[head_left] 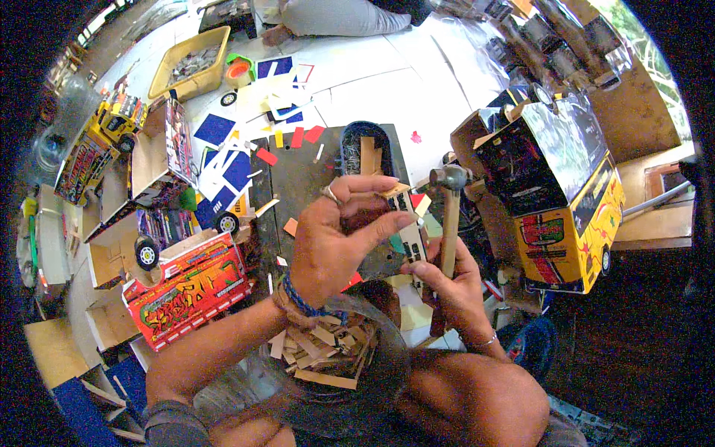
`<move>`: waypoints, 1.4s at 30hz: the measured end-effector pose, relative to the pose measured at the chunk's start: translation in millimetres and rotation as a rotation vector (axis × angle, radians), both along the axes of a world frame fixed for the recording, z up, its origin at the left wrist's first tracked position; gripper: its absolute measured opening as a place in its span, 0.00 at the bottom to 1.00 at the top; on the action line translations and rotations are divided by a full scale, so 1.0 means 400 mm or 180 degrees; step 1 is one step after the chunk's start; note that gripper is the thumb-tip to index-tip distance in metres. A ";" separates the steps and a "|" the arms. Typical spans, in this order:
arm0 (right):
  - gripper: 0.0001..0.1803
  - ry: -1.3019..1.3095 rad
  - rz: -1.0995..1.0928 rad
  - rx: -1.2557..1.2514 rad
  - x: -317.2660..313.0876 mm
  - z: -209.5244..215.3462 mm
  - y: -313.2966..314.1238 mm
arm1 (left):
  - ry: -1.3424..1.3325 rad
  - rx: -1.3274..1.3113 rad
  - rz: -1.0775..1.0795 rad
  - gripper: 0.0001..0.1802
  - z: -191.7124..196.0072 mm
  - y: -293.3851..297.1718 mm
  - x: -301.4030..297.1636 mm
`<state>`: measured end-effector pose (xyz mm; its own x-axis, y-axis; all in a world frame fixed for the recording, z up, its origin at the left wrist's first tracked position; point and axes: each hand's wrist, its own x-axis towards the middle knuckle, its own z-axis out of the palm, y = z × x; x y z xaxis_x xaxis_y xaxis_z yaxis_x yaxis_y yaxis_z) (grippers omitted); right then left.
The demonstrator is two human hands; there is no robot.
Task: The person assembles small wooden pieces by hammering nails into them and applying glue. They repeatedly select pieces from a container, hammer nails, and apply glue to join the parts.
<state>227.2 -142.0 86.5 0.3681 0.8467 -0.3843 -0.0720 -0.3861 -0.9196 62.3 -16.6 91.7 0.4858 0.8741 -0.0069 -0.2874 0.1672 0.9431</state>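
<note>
Between my hands is a narrow wooden piece (408,232) faced in white with dark marks, held at a slant over a dark worktop. Thumb and fingers of my left hand (320,235) pinch its upper end. My right hand (460,290) has a hammer (449,231) in its grip, handle down and metal head up, and its thumb also touches the lower end of the wooden piece. A small red and cream bit shows beside the piece. Just beyond, a dark oblong tray (347,160) contains nails and some wooden strips.
Wood offcuts (324,350) fill a container near my lap. Toy truck bodies in red (186,290) and yellow (100,145) stand at left, a larger yellow-and-black one (562,194) at right. Coloured cut pieces (231,167) and a yellow basin (222,59) lie farther off. Someone's grey-clad leg (346,18) is at the top.
</note>
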 end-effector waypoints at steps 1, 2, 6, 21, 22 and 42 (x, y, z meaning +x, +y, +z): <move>0.20 -0.0069 -0.0054 0.0099 -0.003 -0.005 0.006 | 0.0172 0.0415 0.0003 0.21 -0.003 0.001 -0.010; 0.14 -0.0068 0.0036 -0.0311 0.007 0.000 0.004 | 0.0351 0.0823 0.0002 0.23 -0.005 0.003 -0.022; 0.15 0.0177 -0.0099 -0.0140 0.019 -0.017 0.009 | 0.0970 0.1123 -0.0290 0.18 0.002 0.024 -0.112; 0.17 0.0279 0.0599 -0.0767 0.058 -0.059 -0.009 | 0.3315 0.3530 -0.0938 0.15 -0.101 0.060 -0.327; 0.17 0.0279 0.0605 -0.0770 0.057 -0.058 -0.005 | 0.3302 0.3659 -0.0861 0.16 -0.112 0.060 -0.312; 0.14 0.0850 0.1399 -0.0514 0.082 -0.085 0.036 | 0.3027 0.3797 -0.0923 0.22 -0.130 0.110 -0.268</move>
<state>260.1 -127.5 52.4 -0.1362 0.8213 -0.5539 -0.0950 -0.5674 -0.8179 -45.0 27.3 39.6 0.8540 0.4773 0.2068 0.3813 -0.8449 0.3753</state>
